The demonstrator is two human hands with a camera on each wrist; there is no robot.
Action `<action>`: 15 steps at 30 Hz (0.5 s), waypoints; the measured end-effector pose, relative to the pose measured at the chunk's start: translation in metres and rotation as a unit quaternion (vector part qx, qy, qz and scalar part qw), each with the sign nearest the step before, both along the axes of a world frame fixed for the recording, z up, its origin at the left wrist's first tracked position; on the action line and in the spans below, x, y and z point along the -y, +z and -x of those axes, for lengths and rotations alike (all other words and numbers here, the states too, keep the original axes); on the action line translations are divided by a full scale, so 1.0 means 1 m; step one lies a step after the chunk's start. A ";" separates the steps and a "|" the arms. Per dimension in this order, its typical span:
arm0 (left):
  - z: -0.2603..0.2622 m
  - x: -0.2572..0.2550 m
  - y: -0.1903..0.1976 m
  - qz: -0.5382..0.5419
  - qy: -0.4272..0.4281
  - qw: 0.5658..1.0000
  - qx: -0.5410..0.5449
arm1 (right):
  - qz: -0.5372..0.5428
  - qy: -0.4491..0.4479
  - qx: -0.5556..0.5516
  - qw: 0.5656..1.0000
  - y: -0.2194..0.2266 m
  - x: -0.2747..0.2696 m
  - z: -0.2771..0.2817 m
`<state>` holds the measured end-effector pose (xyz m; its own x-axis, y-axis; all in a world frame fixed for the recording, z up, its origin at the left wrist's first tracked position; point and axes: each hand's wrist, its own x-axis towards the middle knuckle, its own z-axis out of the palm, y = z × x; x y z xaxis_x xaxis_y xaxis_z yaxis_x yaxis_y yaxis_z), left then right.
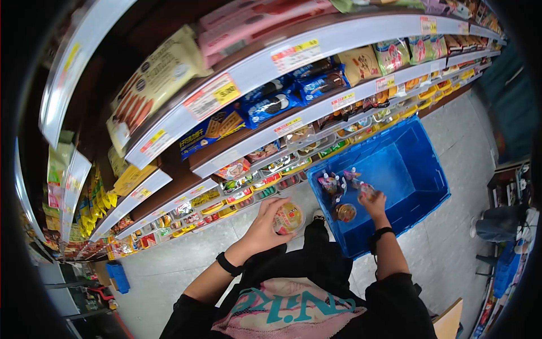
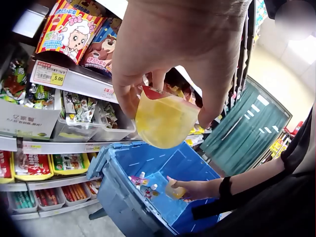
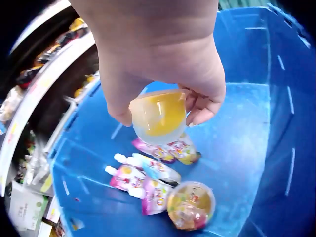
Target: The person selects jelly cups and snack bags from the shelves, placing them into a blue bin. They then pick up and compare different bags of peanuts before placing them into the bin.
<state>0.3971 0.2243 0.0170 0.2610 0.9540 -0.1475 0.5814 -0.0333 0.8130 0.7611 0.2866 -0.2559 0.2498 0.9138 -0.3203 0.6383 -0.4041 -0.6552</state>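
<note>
My left hand (image 1: 261,227) grips a clear plastic jelly cup (image 2: 165,121) with yellow contents and a printed lid, held in front of the shelves. Inside the blue crate (image 1: 435,169), my right hand (image 1: 375,204) holds a second jelly cup (image 3: 159,117), its thumb and fingers on opposite sides. Below that hand, several spouted pouches (image 3: 157,195) in pink, white and purple lie on the crate's floor. Beside them rests another jelly cup (image 3: 191,205) with orange and red contents. My left fingers partly cover the lid of the cup they hold.
Shelves of packaged snacks (image 1: 324,82) run along the left and front, with price tags on their edges. Low trays of small sweets (image 2: 32,165) line the bottom tiers. Grey floor tiles (image 1: 169,282) surround the crate. Someone's legs (image 1: 497,223) show at the far right.
</note>
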 end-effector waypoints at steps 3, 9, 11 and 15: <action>-0.009 -0.001 -0.002 0.029 0.007 0.999 -0.032 | 0.148 -0.082 0.015 0.985 -0.036 0.000 -0.021; -0.018 -0.002 -0.017 0.069 0.020 0.995 -0.071 | 0.292 -0.038 0.057 0.954 -0.094 -0.002 -0.023; -0.022 -0.004 -0.024 0.086 0.035 0.992 -0.086 | 0.305 -0.069 0.037 0.949 -0.109 -0.005 -0.019; -0.026 -0.004 -0.044 0.142 0.049 0.981 -0.124 | 0.347 -0.078 0.017 0.934 -0.113 -0.017 -0.012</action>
